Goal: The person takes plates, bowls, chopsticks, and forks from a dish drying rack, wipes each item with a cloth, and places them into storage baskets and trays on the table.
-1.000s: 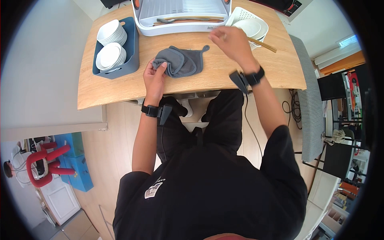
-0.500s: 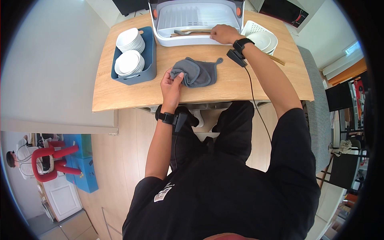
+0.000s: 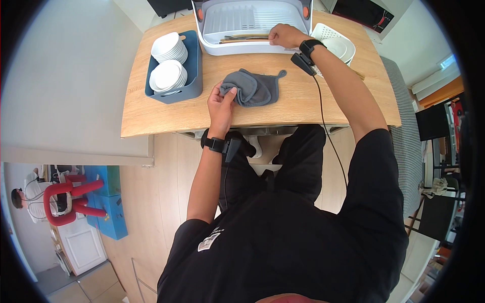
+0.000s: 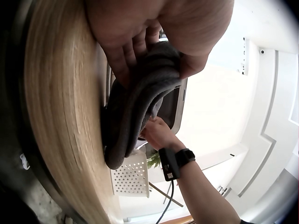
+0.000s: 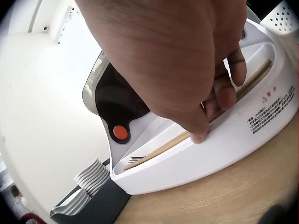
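My left hand (image 3: 221, 108) grips the left edge of a folded grey cloth (image 3: 262, 90) with a hanging loop, thumb on top; in the left wrist view the cloth's layers hang below the fingers. My right hand (image 3: 287, 36) reaches into the front trough of a white dish rack (image 3: 237, 49). Its thumb and curled fingers close around wooden chopsticks (image 5: 163, 146), which show on both sides of the hand in the right wrist view. A fork (image 5: 135, 159) lies at the trough's left end, and the palm hides part of the trough.
A blue bin (image 3: 194, 83) with stacked white bowls (image 3: 169, 46) and plates (image 3: 168, 76) stands left. At the right, a white perforated basket (image 4: 131, 175) holds white dishes (image 3: 335, 48), with sticks poking out beside it. A cable (image 3: 323, 111) runs from my right wrist camera.
My right hand has moved from above the table, beside the white basket, into the rack's front trough and stayed there. The left hand keeps its hold on the grey cloth. The head view has shifted.
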`<state>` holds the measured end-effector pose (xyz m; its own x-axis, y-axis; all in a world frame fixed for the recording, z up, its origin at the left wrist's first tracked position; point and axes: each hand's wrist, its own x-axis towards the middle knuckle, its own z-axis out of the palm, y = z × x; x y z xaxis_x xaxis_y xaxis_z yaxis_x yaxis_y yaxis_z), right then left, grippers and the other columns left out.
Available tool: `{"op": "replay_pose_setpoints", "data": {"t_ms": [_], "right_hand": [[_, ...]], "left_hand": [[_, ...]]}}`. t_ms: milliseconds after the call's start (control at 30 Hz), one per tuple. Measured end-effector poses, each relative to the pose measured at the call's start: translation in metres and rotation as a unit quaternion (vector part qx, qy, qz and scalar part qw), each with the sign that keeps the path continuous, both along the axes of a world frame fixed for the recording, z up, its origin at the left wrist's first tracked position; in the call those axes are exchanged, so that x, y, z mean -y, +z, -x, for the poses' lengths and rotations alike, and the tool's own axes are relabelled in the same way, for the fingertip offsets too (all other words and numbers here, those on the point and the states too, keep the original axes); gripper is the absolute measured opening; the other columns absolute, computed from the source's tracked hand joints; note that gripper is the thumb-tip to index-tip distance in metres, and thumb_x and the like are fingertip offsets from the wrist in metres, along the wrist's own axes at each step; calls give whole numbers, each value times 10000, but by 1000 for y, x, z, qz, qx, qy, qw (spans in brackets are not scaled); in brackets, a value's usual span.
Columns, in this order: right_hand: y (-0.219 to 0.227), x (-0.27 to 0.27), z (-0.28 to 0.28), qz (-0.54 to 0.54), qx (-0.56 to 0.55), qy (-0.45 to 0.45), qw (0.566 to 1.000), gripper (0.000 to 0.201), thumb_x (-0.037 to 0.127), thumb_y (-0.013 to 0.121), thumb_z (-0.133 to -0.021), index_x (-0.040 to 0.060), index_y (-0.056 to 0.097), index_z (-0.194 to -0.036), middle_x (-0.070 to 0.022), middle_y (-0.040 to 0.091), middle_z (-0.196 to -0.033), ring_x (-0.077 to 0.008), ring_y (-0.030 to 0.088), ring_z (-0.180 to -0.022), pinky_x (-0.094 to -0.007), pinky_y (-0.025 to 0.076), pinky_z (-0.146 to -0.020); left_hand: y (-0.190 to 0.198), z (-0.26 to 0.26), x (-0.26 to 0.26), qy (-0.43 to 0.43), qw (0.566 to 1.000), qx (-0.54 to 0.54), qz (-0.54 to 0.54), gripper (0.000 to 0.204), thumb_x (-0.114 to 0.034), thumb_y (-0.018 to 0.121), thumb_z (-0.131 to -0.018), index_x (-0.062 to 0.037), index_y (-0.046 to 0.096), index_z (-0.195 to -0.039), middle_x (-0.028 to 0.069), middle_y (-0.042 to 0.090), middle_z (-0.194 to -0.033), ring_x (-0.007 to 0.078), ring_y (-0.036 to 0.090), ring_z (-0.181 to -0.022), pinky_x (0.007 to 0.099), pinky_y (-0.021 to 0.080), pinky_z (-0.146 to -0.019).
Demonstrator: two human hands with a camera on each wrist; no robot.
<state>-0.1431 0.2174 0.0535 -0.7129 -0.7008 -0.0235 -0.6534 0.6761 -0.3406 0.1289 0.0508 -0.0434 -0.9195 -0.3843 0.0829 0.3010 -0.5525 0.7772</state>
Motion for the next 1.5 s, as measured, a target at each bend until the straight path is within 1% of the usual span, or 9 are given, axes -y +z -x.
{"op": "replay_pose_setpoints", "data": {"t_ms": [233,667,967,1033,1100,1167,1233,1300,1500], "right_hand": [[3,1,2,32,-6,8,999,202,209,784,-747,98,744,-911,-72,729,-919,-238,685,-893,-346,528,-809],[-2,-1,0,64,-5,2,998,228,176,784,-758,85,733,-961,-96,730,-932,-241,685,-898,-351,522,-823],[4,-7,0,55,-64,6,996,164,152,686,-816,93,728,-964,-110,723,-933,-283,682,-891,-376,521,-819],[13,-9,3,97,-134,38,986,246,231,655,-896,69,673,-1080,-91,687,-879,-222,664,-781,-350,510,-730],[25,-7,-5,130,-96,5,987,237,238,631,-931,40,664,-1058,-79,690,-901,-198,685,-797,-332,529,-721],[52,2,-30,330,32,24,943,188,197,664,-888,16,643,-935,-93,669,-784,-206,678,-750,-364,532,-670],[49,9,-50,369,71,54,925,117,120,637,-915,11,603,-945,-53,629,-775,-148,662,-739,-309,534,-656],[51,10,-91,498,205,49,841,110,107,619,-931,9,587,-966,-44,628,-805,-145,667,-752,-273,541,-669],[-17,13,-164,547,226,18,806,216,184,583,-948,-11,651,-1010,-86,695,-961,-172,696,-878,-282,540,-748]], "left_hand": [[-1,1,1,0,1000,-5,2,364,-9,653,-908,24,529,-1248,79,653,-1123,127,625,-998,266,506,-885],[0,0,0,8,1000,2,7,363,-16,654,-909,23,528,-1248,83,653,-1124,132,627,-1001,281,518,-877],[0,0,1,5,1000,0,5,330,-14,642,-915,15,537,-1227,75,655,-1110,130,628,-991,281,521,-862],[-2,0,2,5,1000,-2,1,331,-15,641,-916,14,538,-1229,75,656,-1110,129,629,-990,281,522,-857],[-4,0,3,-2,1000,0,7,335,-18,639,-918,15,537,-1236,73,657,-1111,127,629,-989,277,520,-858],[-7,2,3,0,1000,1,2,334,-22,637,-920,14,540,-1238,70,658,-1114,126,630,-987,271,516,-858],[-7,2,4,5,1000,-6,-6,320,-29,637,-923,14,549,-1228,64,657,-1107,124,628,-981,268,510,-860],[-8,2,5,2,1000,-9,-9,296,-36,632,-928,13,559,-1210,61,657,-1101,122,626,-974,271,508,-858],[0,-2,3,-2,1000,-9,-22,177,-65,592,-954,-12,587,-1122,53,649,-1085,130,616,-985,304,497,-885]]}}
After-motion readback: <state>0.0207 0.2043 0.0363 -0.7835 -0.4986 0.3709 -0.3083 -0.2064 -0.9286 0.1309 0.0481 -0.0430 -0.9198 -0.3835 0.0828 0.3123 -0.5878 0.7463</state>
